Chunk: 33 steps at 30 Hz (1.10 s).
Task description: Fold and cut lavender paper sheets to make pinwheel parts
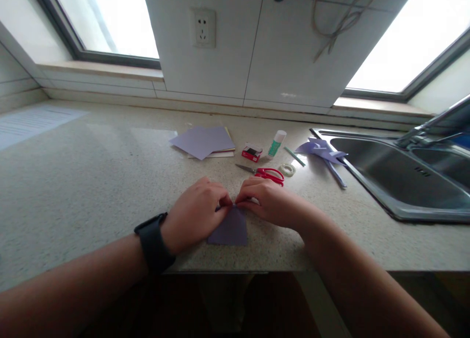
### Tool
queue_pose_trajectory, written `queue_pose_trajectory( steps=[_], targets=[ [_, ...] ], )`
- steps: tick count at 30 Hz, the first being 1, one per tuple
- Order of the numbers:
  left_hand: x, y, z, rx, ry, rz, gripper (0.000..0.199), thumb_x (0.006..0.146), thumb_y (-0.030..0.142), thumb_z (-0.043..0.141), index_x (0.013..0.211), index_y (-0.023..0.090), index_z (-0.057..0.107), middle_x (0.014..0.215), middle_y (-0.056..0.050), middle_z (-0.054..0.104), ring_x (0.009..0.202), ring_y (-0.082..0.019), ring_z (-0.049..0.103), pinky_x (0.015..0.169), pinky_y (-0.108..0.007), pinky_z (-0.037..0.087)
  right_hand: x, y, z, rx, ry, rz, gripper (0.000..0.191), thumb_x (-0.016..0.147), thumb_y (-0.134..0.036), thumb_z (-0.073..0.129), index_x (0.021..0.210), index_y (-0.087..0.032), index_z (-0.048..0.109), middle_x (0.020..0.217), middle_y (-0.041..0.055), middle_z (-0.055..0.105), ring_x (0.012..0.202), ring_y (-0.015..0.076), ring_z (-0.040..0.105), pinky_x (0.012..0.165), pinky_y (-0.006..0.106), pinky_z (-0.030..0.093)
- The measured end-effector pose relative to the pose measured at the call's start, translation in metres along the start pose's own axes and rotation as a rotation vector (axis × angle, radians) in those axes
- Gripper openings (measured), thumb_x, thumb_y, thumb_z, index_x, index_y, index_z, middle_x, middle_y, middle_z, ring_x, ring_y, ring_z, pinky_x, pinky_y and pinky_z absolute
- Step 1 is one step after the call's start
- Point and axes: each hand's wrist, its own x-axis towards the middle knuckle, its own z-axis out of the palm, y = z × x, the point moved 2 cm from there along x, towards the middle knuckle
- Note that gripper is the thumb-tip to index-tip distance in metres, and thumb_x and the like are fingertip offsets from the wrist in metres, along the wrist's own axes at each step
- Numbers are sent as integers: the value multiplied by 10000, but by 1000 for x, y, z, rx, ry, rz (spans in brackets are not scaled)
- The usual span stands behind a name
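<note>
A small piece of purple paper (232, 229) lies on the counter close to its front edge. My left hand (200, 213) pinches the paper's far end from the left, thumb against fingers. From the right, my right hand (270, 201) pinches the same far end, its fingertips almost meeting those of the left. Both hands partly cover the sheet, so I cannot tell how it is folded there. Just beyond my right hand are red-handled scissors (270, 174), their blades pointing left, with a roll of tape (287, 169) beside the handles.
Farther back are a stack of purple sheets (205, 141), a small red box (252, 152), a glue stick (277, 143) and a thin green strip (294, 156). A purple paper pinwheel (320, 149) on a stick lies beside the steel sink (367, 181). Printed paper (36, 121) lies far left.
</note>
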Motion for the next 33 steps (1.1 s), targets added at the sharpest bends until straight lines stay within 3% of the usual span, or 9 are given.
queue_pose_trajectory(
  steps=[6,13,26,33],
  targets=[
    [2,-2,-1,2,-35,12,161,879,194,613,847,221,768,818,-32,744,852,-234,603,805,-371,431,1,-1,2,-7,3,15,75,892,-130,662,860,-184,703,851,32,667,857,165,588,802,289,445],
    [3,-2,0,6,-57,-75,178,862,180,595,881,202,770,847,-48,746,876,-247,611,794,-370,451,1,-2,2,-11,26,13,126,927,-119,606,915,-181,715,888,45,680,890,171,599,843,300,451],
    [0,8,-2,263,9,9,176,925,172,582,855,193,742,876,-66,725,902,-262,558,811,-400,437,5,-4,5,-108,23,23,91,920,-132,630,915,-153,718,867,61,671,867,179,593,807,303,452],
    [2,7,-3,344,59,59,225,955,186,535,801,186,698,845,-51,709,877,-262,537,803,-415,433,11,-2,10,-196,91,-37,126,907,-97,632,799,-130,687,818,59,635,828,187,556,760,300,447]
  ],
)
